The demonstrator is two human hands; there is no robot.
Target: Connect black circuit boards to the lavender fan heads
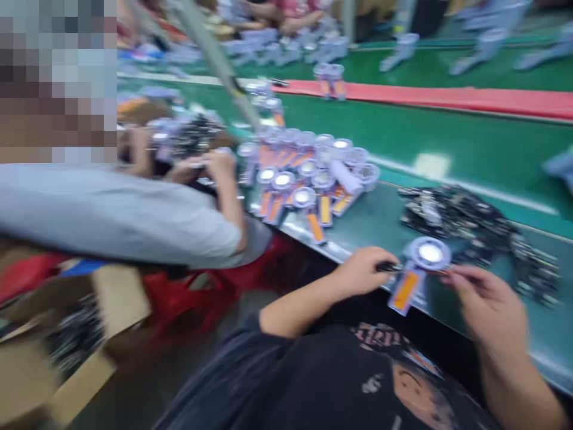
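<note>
My left hand (367,272) is closed around a small black piece with a shiny end (387,266), perhaps a cable plug; blur hides its kind. Between my hands, at the table's near edge, is a lavender part with a round head and an orange strip down its handle (405,291). It looks like a handheld fan body. My right hand (490,304) sits just right of the round head. Its thumb and fingers pinch something thin and reddish (443,272), too blurred to name.
Many similar lavender parts (308,173) lie heaped on the green table (380,221) to the left. Beyond my right hand spreads a pile of black cable-like pieces (487,221). A co-worker's sleeve (134,209) reaches in at left, above an open carton (120,298). A red strip (425,100) crosses behind.
</note>
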